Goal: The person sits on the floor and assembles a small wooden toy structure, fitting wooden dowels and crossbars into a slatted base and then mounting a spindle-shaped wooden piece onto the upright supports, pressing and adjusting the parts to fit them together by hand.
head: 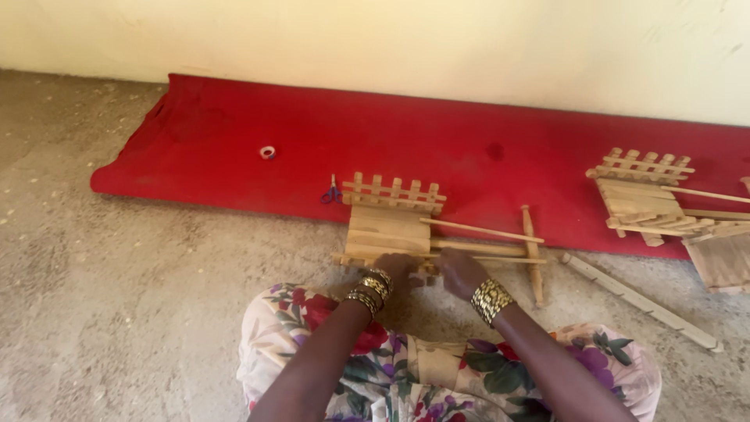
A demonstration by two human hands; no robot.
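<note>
A small wooden cart model [388, 227] with a picket-like rail lies on the floor at the edge of a red mat [234, 137]. Thin wooden shafts [480, 230] run from it to the right, crossed by a turned wooden yoke [533, 250]. My left hand [400, 272] and my right hand [459, 272] rest side by side on the cart's near edge, fingers curled on its lower slat. Both wrists wear gold bangles. What the fingers pinch is hidden under the hands.
A second wooden cart model [648, 195] lies at the right on the mat. A long wooden strip [641, 301] lies on the concrete floor. Small blue scissors [332, 193] and a tape roll [267, 152] sit on the mat. My flowered lap [437, 367] fills the foreground.
</note>
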